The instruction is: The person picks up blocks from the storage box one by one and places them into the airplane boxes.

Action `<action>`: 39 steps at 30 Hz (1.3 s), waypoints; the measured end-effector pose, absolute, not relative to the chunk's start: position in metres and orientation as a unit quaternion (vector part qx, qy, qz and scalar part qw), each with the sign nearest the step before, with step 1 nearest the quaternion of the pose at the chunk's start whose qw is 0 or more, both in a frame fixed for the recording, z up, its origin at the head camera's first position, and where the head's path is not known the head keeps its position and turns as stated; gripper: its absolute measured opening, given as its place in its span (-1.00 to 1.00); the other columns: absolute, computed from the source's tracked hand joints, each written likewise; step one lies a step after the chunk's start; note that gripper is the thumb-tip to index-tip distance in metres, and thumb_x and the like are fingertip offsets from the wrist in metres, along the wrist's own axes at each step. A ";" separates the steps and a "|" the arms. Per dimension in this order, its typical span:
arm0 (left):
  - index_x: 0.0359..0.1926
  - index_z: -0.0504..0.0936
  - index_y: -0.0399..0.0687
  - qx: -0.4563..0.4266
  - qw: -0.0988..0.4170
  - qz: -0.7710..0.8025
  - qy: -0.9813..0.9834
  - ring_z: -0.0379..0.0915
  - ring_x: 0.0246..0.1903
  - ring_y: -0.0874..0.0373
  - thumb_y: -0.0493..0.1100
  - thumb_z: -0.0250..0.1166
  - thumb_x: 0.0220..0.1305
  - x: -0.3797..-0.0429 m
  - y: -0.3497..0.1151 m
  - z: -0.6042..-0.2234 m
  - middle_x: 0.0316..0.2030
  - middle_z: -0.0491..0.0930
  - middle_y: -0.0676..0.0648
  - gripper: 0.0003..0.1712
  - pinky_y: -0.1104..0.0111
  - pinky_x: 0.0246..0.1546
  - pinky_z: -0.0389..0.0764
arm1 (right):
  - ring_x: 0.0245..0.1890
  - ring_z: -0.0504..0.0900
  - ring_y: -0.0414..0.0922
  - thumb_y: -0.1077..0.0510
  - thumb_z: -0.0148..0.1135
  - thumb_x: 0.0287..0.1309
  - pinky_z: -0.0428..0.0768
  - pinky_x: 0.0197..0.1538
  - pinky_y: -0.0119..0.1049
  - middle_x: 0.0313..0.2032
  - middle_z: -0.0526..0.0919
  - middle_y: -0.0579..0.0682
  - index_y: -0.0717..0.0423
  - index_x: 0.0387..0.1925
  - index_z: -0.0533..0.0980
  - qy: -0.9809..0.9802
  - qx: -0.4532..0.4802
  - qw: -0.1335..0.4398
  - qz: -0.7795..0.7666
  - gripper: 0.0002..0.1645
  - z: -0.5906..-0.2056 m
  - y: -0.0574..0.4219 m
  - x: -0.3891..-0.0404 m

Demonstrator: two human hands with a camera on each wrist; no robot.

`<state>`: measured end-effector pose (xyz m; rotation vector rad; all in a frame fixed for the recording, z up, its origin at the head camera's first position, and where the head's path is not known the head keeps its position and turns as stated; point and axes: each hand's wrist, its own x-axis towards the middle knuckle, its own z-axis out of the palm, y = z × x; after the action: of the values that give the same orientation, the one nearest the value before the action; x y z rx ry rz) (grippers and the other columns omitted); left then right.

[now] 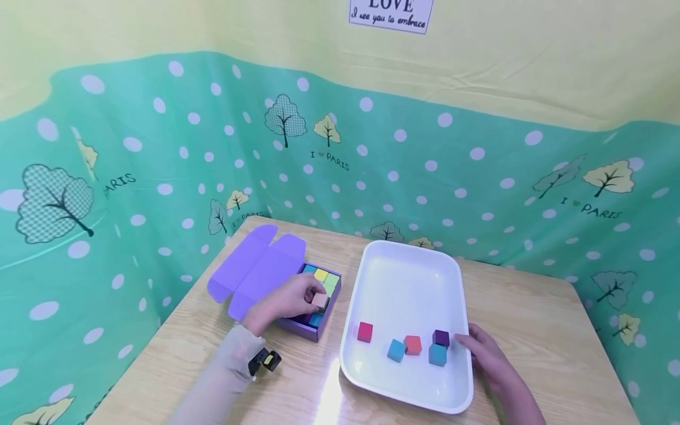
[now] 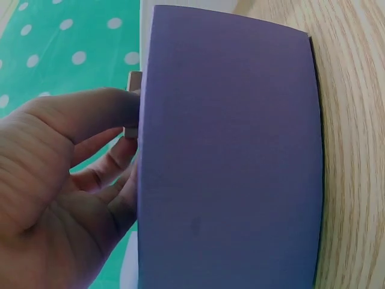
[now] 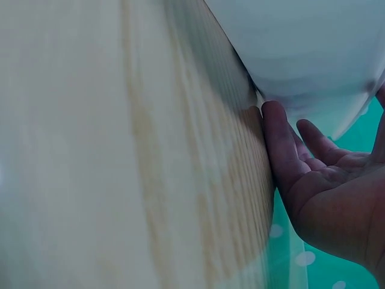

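My left hand (image 1: 292, 297) pinches a pale pink cube (image 1: 320, 301) over a purple cardboard box (image 1: 300, 329). Cubes in blue, yellow and green fill much of the box; my hand hides some of them. In the left wrist view the box's side wall covers most of the cube and the fingertips. At the right edge of a white tray (image 1: 404, 283), my right hand (image 1: 491, 357) touches the rim with its thumb. The right wrist view has its fingers loosely extended beside the tray's outer wall, near the tabletop.
Inside the tray lie a red cube (image 1: 365, 332), a coral cube (image 1: 412, 345), a dark purple cube (image 1: 441, 338) and two blue cubes, one (image 1: 395, 350) being left of the other. The box lid (image 1: 265, 268) lies folded back leftward. A patterned curtain (image 1: 414, 171) hangs behind the wooden table (image 1: 526, 319).
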<state>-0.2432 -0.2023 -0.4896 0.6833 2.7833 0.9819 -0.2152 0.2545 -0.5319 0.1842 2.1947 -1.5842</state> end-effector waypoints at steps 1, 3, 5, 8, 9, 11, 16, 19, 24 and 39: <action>-0.16 0.69 -0.10 0.226 0.054 0.323 0.918 0.44 -0.38 0.25 -0.24 0.48 0.05 -0.243 -0.202 -0.491 -0.28 0.49 0.05 -0.72 0.42 -0.38 0.54 | 0.32 0.17 0.34 -0.17 0.15 0.28 0.29 0.25 0.14 0.38 0.04 0.46 0.40 0.45 -0.11 0.791 0.067 0.214 -0.570 0.06 -0.532 0.255 -0.215; -0.16 0.69 -0.11 0.226 0.051 0.326 0.916 0.44 -0.37 0.25 -0.25 0.47 0.05 -0.243 -0.201 -0.492 -0.27 0.49 0.05 -0.72 0.41 -0.38 0.54 | 0.32 0.17 0.34 -0.17 0.14 0.29 0.30 0.25 0.13 0.38 0.03 0.46 0.40 0.45 -0.12 0.790 0.065 0.213 -0.571 0.06 -0.532 0.255 -0.214; -0.17 0.68 -0.12 0.229 0.047 0.325 0.916 0.45 -0.37 0.26 -0.26 0.47 0.05 -0.243 -0.200 -0.493 -0.27 0.50 0.04 -0.72 0.42 -0.37 0.55 | 0.32 0.20 0.33 -0.17 0.14 0.29 0.32 0.24 0.12 0.37 0.05 0.45 0.40 0.45 -0.11 0.790 0.066 0.211 -0.572 0.06 -0.532 0.256 -0.214; -0.17 0.66 -0.11 0.234 0.044 0.320 0.917 0.46 -0.38 0.28 -0.26 0.48 0.05 -0.242 -0.199 -0.496 -0.28 0.50 0.05 -0.72 0.44 -0.37 0.55 | 0.31 0.22 0.33 -0.17 0.14 0.28 0.35 0.22 0.10 0.36 0.08 0.46 0.40 0.44 -0.09 0.792 0.069 0.210 -0.569 0.04 -0.532 0.257 -0.213; -0.18 0.66 -0.11 0.236 0.043 0.318 0.917 0.47 -0.38 0.29 -0.26 0.48 0.05 -0.242 -0.198 -0.497 -0.29 0.51 0.05 -0.72 0.44 -0.37 0.56 | 0.31 0.22 0.33 -0.17 0.15 0.28 0.34 0.23 0.10 0.36 0.08 0.46 0.39 0.44 -0.09 0.792 0.070 0.211 -0.569 0.04 -0.531 0.256 -0.213; -0.20 0.65 -0.11 0.237 0.040 0.315 0.918 0.48 -0.38 0.29 -0.26 0.48 0.04 -0.242 -0.197 -0.499 -0.31 0.51 0.04 -0.73 0.45 -0.37 0.56 | 0.31 0.20 0.34 -0.17 0.14 0.28 0.33 0.23 0.11 0.36 0.07 0.46 0.40 0.44 -0.09 0.793 0.071 0.213 -0.566 0.05 -0.531 0.256 -0.212; -0.27 0.61 -0.09 0.237 0.027 0.313 0.919 0.50 -0.38 0.26 -0.26 0.50 0.04 -0.241 -0.194 -0.501 -0.33 0.52 0.04 -0.75 0.47 -0.37 0.56 | 0.32 0.16 0.35 -0.18 0.13 0.29 0.28 0.25 0.14 0.37 0.04 0.46 0.40 0.44 -0.09 0.795 0.071 0.212 -0.564 0.05 -0.531 0.257 -0.212; -0.35 0.57 -0.02 0.238 0.011 0.297 0.925 0.45 -0.40 0.28 -0.23 0.51 0.02 -0.241 -0.192 -0.504 -0.38 0.50 0.08 -0.75 0.46 -0.39 0.53 | 0.31 0.19 0.35 -0.18 0.13 0.29 0.33 0.23 0.11 0.36 0.06 0.47 0.40 0.44 -0.07 0.796 0.074 0.212 -0.562 0.03 -0.531 0.258 -0.211; -0.44 0.51 0.04 0.241 -0.012 0.275 0.931 0.39 -0.43 0.30 -0.19 0.53 -0.01 -0.242 -0.191 -0.507 -0.47 0.46 0.14 -0.71 0.44 -0.40 0.50 | 0.33 0.15 0.36 -0.22 0.13 0.28 0.29 0.25 0.13 0.37 0.04 0.47 0.40 0.44 -0.09 0.797 0.081 0.213 -0.560 0.07 -0.530 0.259 -0.211; -0.46 0.50 0.07 0.229 0.033 0.250 0.940 0.37 -0.56 0.31 -0.19 0.35 0.13 -0.242 -0.170 -0.455 -0.53 0.50 0.14 -0.84 0.40 -0.51 0.46 | 0.32 0.18 0.34 -0.22 0.14 0.27 0.28 0.26 0.14 0.36 0.08 0.45 0.39 0.43 -0.04 0.798 0.073 0.205 -0.562 0.05 -0.536 0.253 -0.215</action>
<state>-0.2418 -0.1696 -0.4547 0.7044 2.8935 0.7706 -0.2149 0.2528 -0.5360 0.2029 2.2243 -1.5676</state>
